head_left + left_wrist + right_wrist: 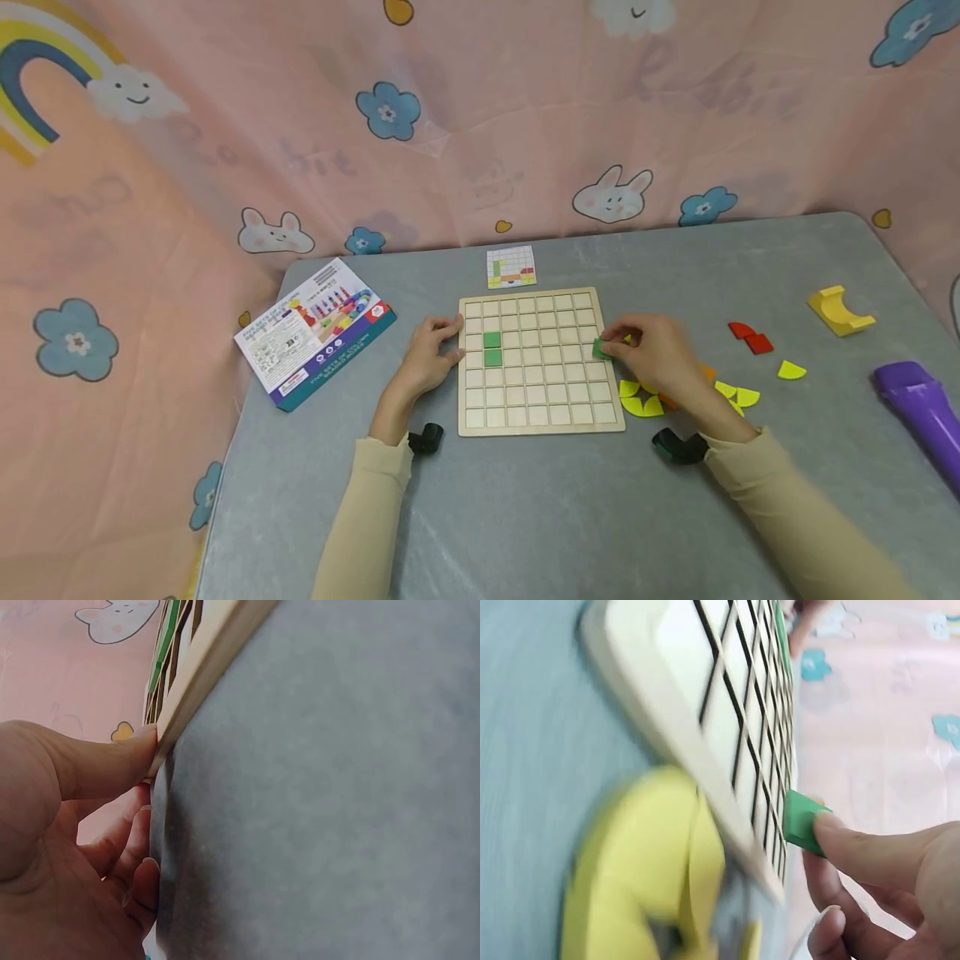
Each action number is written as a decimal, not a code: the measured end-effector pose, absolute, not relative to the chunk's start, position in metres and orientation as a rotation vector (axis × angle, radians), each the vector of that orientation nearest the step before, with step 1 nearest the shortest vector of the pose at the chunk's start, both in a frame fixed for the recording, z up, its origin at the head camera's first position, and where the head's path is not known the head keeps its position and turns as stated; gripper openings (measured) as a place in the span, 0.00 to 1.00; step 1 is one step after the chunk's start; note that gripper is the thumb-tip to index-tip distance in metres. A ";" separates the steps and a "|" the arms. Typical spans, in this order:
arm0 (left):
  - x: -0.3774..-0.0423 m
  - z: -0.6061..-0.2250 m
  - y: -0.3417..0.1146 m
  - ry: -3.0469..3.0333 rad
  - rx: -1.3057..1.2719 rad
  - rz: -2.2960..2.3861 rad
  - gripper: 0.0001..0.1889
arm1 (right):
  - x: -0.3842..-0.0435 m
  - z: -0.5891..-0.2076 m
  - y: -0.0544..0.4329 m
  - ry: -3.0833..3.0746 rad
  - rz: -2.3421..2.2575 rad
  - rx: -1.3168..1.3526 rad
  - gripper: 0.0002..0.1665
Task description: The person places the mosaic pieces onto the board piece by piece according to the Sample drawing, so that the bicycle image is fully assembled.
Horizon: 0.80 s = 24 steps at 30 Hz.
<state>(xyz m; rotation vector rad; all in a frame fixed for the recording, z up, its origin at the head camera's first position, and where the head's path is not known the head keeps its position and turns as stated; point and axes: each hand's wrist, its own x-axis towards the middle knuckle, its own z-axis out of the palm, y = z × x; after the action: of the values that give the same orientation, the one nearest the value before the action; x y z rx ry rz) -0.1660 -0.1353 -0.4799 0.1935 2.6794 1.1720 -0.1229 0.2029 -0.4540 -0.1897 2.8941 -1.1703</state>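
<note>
A wooden grid board point(542, 425) lies on the table, with two green square tiles point(492, 357) seated one above the other in its left part. My left hand point(429, 354) touches the board's left edge with thumb and fingertips; the left wrist view shows the thumb point(112, 765) against the rim. Between thumb and fingers, my right hand point(656, 354) pinches another green square tile point(802, 821), at the board's right edge. Beyond the board lies a small pattern card point(512, 267) with a coloured grid.
Yellow quarter-round pieces point(642, 407) lie right of the board, partly under the right hand. Farther right are red pieces point(759, 343), a yellow arch block point(836, 312) and a purple object point(918, 412). At the left lies a printed box point(315, 333).
</note>
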 end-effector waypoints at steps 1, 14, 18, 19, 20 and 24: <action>-0.166 -0.480 -0.135 2.678 0.190 1.173 0.30 | -0.124 -0.455 0.198 2.885 -1.192 -0.192 0.05; -0.163 -0.479 -0.134 2.646 0.163 1.211 0.30 | -0.132 -0.463 0.129 2.702 -1.363 -0.259 0.03; -0.164 -0.479 -0.135 2.654 0.159 1.203 0.31 | -0.134 -0.463 0.110 2.674 -1.385 -0.306 0.03; -0.164 -0.479 -0.135 2.660 0.162 1.198 0.31 | -0.134 -0.463 0.106 2.666 -1.392 -0.317 0.03; -0.164 -0.479 -0.135 2.660 0.157 1.195 0.31 | -0.134 -0.464 0.102 2.662 -1.393 -0.329 0.02; -0.165 -0.478 -0.135 2.659 0.156 1.180 0.31 | -0.133 -0.467 0.089 2.658 -1.373 -0.374 0.03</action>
<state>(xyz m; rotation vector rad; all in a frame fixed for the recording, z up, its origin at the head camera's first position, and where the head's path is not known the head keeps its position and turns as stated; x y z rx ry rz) -0.1648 -0.1348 -0.4782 0.1556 2.6590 1.1797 -0.1329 0.0892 -0.4669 -0.3743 2.6579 -1.3731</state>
